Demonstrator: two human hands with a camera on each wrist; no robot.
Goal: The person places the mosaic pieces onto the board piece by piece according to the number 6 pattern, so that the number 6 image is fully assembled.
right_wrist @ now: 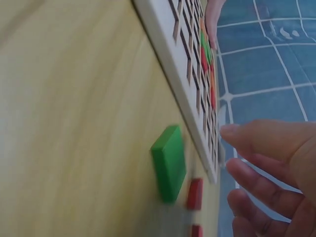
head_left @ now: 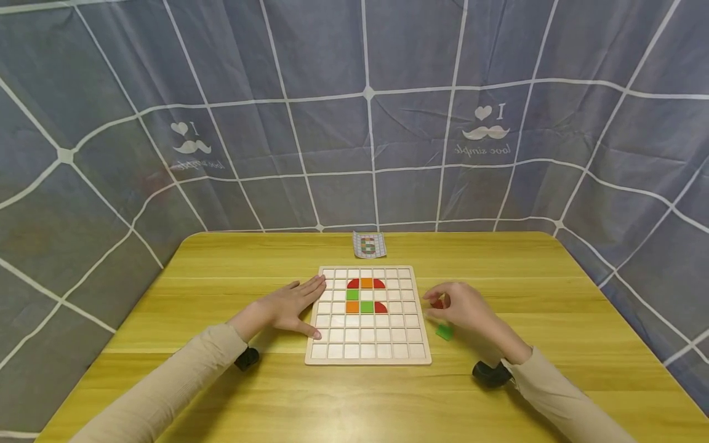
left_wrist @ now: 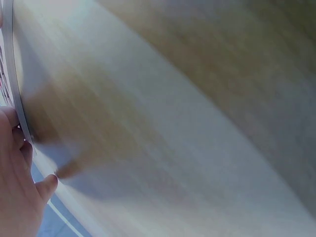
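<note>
A pale wooden grid board [head_left: 368,361] lies on the table. Colored tiles fill some cells in its upper middle: red quarter-rounds [head_left: 380,307], orange squares [head_left: 352,306] and green squares [head_left: 352,295]. My left hand [head_left: 289,306] rests at the board's left edge, fingertips on the rim and thumb spread toward the near side. Just off the right edge, my right hand [head_left: 462,304] hovers with thumb and fingers apart and nothing between them. Below it lie a loose green square tile [right_wrist: 169,165] and loose red tiles [right_wrist: 195,194], partly covered by the hand in the head view.
Behind the board lies a small printed card [head_left: 369,245] with a colored grid pattern. A grey curtain [head_left: 332,135] with white lines hangs past the table's [head_left: 221,264] far edge. Black straps sit on both wrists.
</note>
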